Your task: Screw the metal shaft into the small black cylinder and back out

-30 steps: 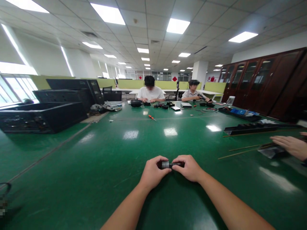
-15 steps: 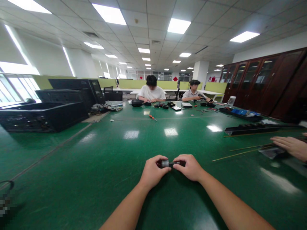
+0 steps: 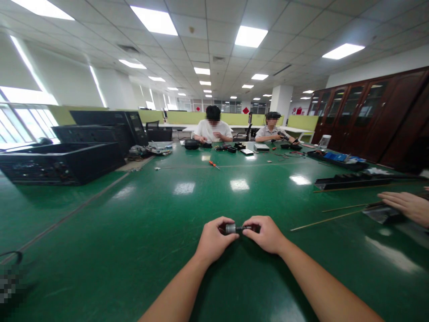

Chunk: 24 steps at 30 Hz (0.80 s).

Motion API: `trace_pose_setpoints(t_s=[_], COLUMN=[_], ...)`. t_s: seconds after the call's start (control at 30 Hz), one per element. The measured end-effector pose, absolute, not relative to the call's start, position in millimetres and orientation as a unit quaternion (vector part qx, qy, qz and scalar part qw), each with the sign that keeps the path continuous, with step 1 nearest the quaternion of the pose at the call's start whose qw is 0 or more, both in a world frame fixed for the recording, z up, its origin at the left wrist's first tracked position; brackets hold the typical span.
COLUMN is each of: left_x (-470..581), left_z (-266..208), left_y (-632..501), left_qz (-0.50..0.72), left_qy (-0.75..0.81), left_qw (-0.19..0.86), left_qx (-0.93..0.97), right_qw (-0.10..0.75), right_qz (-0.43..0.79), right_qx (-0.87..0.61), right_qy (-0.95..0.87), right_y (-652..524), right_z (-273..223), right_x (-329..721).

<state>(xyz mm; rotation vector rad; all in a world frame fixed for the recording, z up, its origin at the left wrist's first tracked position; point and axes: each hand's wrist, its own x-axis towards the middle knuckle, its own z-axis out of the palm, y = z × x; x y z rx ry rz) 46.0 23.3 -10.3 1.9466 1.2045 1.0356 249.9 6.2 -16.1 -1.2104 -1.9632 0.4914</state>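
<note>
Lots of bare green table (image 3: 134,214) all round, edges far off. Left hand (image 3: 213,240) and right hand (image 3: 266,233) both pinch a small cylinder (image 3: 234,229) between them.

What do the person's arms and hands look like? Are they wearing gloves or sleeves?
No gloves. Both the left hand and the right hand are bare, and the forearms are bare too as far as the picture shows, with no sleeves in view. No watch, ring, bracelet or markings can be seen on them.
</note>
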Motion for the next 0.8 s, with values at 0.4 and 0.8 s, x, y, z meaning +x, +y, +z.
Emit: trace_pose_setpoints(t_s=[0.4,0.8], left_x=[45.7,45.9], left_z=[-12.3,-12.3], left_y=[24.2,25.0], left_qz=[0.397,0.398], left_qy=[0.456,0.458], left_qw=[0.314,0.321], left_qx=[0.733,0.727], right_qw=[0.386,0.391], right_qz=[0.197,0.202], right_qx=[-0.488,-0.493], right_qy=[-0.758,-0.75], right_y=[6.3,7.5], right_z=[-16.4,-18.5], right_x=[249.0,249.4])
